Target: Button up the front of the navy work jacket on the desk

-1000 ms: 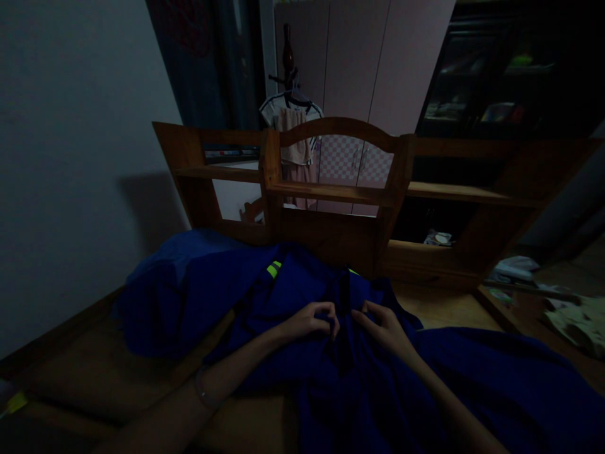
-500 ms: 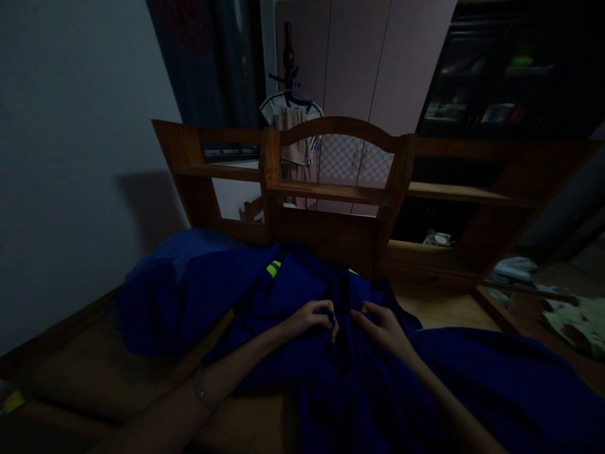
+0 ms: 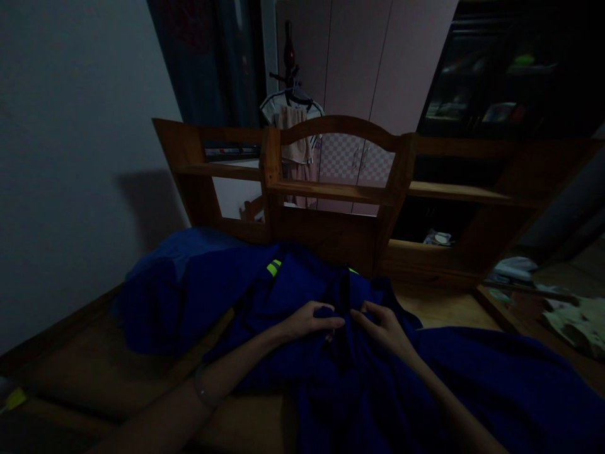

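A dark blue garment (image 3: 302, 284) with yellow-green strips lies spread over a wooden surface. My left hand (image 3: 314, 321), with a bracelet on its wrist, is closed on the cloth near the garment's middle, its thumb stretched towards the right. Close by on the right, my right hand (image 3: 380, 325) pinches the cloth between thumb and fingers. A dark gap in the fabric runs down between the two hands. The picture is dim, so small fastenings on the cloth cannot be made out.
A wooden shelf unit (image 3: 331, 189) stands along the far edge. Behind it are a pink wardrobe (image 3: 359, 63) and a coat rack with hung clothes (image 3: 293, 120). A wall (image 3: 85, 157) rises on the left. Pale cloth (image 3: 579, 321) lies at the far right.
My left thumb has straightened and moved right, towards my right hand. The right hand and the garment look almost the same.
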`<state>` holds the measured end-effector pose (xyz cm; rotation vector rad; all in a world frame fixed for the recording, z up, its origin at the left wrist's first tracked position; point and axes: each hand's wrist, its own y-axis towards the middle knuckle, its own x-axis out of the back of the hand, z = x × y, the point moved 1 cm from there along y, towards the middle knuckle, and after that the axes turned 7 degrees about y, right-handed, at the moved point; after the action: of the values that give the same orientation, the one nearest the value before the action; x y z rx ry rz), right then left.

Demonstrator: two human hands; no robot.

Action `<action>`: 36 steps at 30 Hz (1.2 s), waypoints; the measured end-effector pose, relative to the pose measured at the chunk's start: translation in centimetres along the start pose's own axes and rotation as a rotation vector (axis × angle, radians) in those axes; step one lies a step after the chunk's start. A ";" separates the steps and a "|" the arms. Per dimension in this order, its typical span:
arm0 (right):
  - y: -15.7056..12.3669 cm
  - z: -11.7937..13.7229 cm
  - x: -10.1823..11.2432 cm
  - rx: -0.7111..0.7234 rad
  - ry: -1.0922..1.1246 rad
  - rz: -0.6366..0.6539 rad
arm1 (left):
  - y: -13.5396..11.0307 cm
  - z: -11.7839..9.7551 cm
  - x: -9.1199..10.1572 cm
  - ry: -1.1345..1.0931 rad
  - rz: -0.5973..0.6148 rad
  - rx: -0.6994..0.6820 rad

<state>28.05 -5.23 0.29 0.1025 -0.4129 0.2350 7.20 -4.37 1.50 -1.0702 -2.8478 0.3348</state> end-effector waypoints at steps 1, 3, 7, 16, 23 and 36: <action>0.0 0.0 0.0 -0.003 -0.002 -0.002 | 0.0 0.0 0.0 0.003 -0.006 0.006; 0.0 0.0 0.0 -0.004 -0.006 -0.003 | -0.1 -0.1 0.0 0.010 -0.017 0.022; 0.0 -0.1 0.0 -0.014 -0.014 0.003 | -0.1 -0.3 -0.1 0.020 -0.004 0.016; 0.0 0.0 -0.1 -0.005 0.006 0.005 | 0.1 0.3 -0.1 -0.021 -0.002 -0.001; 0.0 -0.1 0.0 -0.009 -0.022 -0.014 | 0.1 0.3 0.0 -0.002 -0.008 0.025; 0.0 0.1 -0.1 0.015 -0.040 -0.014 | 0.0 0.1 -0.1 0.010 -0.006 0.015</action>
<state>27.93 -5.27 0.34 0.1245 -0.4499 0.2229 7.24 -4.42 1.36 -1.0568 -2.8350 0.3495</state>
